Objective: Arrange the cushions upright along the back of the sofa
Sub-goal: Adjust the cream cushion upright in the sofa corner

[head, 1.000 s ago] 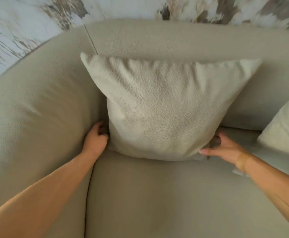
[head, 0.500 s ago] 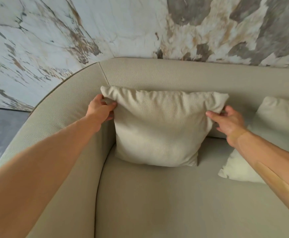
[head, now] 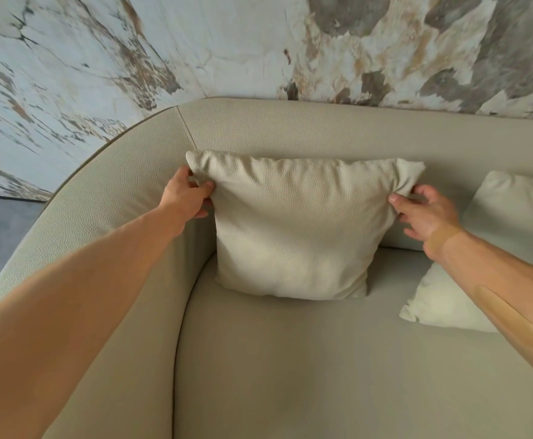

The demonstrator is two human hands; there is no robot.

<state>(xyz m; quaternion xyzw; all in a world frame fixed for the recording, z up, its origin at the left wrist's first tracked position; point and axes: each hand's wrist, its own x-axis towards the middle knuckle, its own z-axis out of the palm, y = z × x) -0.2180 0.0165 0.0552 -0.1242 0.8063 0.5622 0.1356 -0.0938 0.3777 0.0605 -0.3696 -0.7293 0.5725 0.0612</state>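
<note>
Cushion [head: 293,229] upright against sofa back [head: 322,131]; left hand [head: 185,194], right hand [head: 423,213] pinching top corners. Risk: slumps forward on release.

The second cushion [head: 512,236] runs off the right edge (the right forearm [head: 496,293] covers its lower part); fingertips vanish behind the first cushion [head: 296,229].

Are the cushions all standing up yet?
Nearly one. The corner cushion stands upright against the sofa back, with the left hand and right hand pinching its top corners. The second cushion beside it leans slumped and waits.
</note>
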